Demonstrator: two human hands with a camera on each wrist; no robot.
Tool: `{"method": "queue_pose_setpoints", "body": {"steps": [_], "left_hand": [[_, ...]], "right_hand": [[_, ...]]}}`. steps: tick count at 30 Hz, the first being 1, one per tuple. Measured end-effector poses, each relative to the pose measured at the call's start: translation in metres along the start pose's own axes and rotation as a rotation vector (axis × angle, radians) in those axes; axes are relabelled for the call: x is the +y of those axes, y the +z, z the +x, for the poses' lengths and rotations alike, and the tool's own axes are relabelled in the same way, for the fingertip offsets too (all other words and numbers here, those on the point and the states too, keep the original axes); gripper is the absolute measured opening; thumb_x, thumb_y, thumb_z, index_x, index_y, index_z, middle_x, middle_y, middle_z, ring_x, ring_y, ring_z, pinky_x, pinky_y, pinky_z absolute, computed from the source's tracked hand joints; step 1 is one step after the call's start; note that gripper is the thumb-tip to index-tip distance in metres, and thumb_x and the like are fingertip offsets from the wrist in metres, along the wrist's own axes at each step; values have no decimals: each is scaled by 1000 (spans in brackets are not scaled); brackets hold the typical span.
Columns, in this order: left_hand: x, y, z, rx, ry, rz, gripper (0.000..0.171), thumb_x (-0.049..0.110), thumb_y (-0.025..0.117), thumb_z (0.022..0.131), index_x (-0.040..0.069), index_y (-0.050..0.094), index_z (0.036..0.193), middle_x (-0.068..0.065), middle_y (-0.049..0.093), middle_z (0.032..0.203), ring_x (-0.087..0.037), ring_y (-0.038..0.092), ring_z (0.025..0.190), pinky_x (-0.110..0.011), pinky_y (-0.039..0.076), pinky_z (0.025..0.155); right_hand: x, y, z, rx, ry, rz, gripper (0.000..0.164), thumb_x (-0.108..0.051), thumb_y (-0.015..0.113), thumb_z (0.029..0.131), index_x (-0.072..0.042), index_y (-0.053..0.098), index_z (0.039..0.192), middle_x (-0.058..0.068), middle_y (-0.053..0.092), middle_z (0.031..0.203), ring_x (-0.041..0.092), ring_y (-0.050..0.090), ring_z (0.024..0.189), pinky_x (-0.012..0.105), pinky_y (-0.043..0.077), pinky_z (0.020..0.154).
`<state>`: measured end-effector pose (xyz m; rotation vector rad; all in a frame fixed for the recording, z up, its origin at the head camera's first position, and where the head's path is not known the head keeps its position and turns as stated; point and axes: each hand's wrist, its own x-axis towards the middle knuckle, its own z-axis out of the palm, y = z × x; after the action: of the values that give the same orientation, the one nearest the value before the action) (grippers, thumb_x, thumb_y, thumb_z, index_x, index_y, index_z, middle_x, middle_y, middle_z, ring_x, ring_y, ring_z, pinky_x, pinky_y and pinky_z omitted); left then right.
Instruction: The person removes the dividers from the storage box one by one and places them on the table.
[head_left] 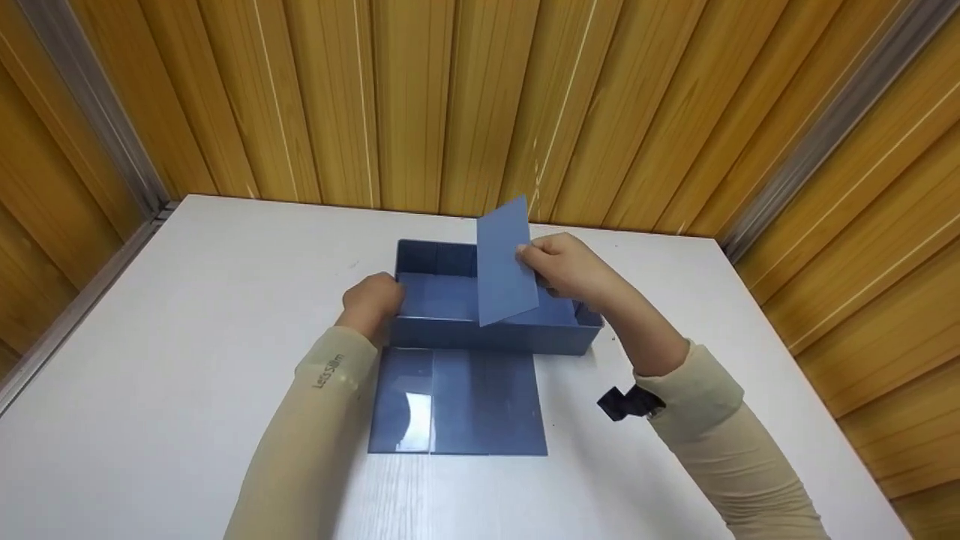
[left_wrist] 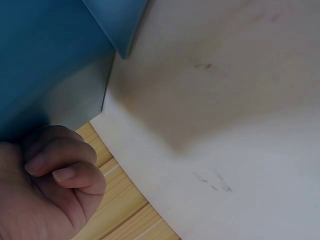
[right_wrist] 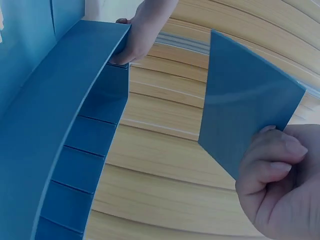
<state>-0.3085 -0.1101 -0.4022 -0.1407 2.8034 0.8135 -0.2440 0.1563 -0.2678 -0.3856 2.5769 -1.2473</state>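
A long, shallow blue box (head_left: 487, 337), open at the top, sits on the white table. My left hand (head_left: 373, 297) grips the box's left end wall; in the right wrist view the thumb of that left hand (right_wrist: 145, 30) hooks over the rim. Above the box, my right hand (head_left: 568, 268) pinches a thin blue divider panel (head_left: 504, 262) by its right edge, holding it tilted and apart from the box. Curled fingers of the right hand (right_wrist: 272, 182) show behind the panel (right_wrist: 245, 95). Slots line the box's inner wall (right_wrist: 82, 157).
Flat blue panels lie side by side just in front of the box, a narrow one (head_left: 400, 401) at left and a wider one (head_left: 491, 401) at right. The white table (head_left: 187, 375) meets wood-patterned walls (head_left: 412, 105) at the back and sides.
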Motion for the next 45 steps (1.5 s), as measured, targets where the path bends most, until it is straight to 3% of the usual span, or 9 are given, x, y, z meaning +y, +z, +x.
{"method": "queue_pose_setpoints", "body": {"steps": [5, 11, 18, 23, 26, 40, 45], "left_hand": [[-2, -2, 2, 2, 8, 20, 42, 20, 39, 98, -5, 66, 118, -24, 71, 122, -34, 64, 104, -52, 50, 102], [-5, -2, 4, 11, 5, 27, 41, 18, 38, 97, -5, 67, 115, -24, 71, 120, -33, 63, 101, -52, 51, 100], [-6, -1, 4, 16, 7, 36, 44, 20, 37, 98, -6, 67, 119, -25, 70, 125, -36, 67, 109, -53, 52, 100], [-7, -1, 4, 19, 12, 17, 43, 19, 37, 98, -6, 67, 116, -26, 70, 123, -35, 64, 104, -53, 51, 100], [-8, -1, 5, 22, 20, 24, 44, 19, 36, 98, -6, 66, 117, -25, 70, 124, -34, 64, 104, -53, 52, 99], [-6, -1, 5, 27, 30, 20, 45, 19, 36, 99, -7, 67, 118, -26, 70, 124, -35, 66, 106, -53, 53, 99], [-4, -1, 3, 31, 12, 7, 45, 19, 37, 98, -7, 65, 122, -25, 71, 122, -35, 67, 107, -53, 52, 102]], "right_hand": [[18, -3, -17, -33, 41, 69, 43, -25, 43, 109, -15, 39, 68, -9, 30, 54, 6, 27, 51, 21, 25, 51], [41, 1, -37, -69, 50, 47, 36, -25, 44, 110, -13, 45, 75, -7, 33, 58, 7, 29, 54, 21, 27, 53], [74, 4, -60, -126, 44, 45, 35, -24, 45, 110, -10, 47, 78, -8, 32, 56, 6, 28, 52, 21, 24, 51], [94, 4, -74, -149, 52, 62, 41, -22, 45, 110, 10, 42, 83, -9, 31, 56, 5, 27, 51, 20, 23, 49], [105, 4, -81, -157, 82, 74, 43, -22, 46, 109, 16, 40, 89, -10, 30, 56, 4, 25, 50, 19, 22, 49], [156, 17, -95, -171, 180, 24, 44, -23, 45, 109, 14, 38, 86, -9, 34, 56, 6, 28, 50, 19, 24, 47], [168, 22, -94, -199, 216, 65, 44, -23, 44, 110, -9, 34, 70, -10, 32, 56, 6, 27, 51, 19, 23, 48]]}}
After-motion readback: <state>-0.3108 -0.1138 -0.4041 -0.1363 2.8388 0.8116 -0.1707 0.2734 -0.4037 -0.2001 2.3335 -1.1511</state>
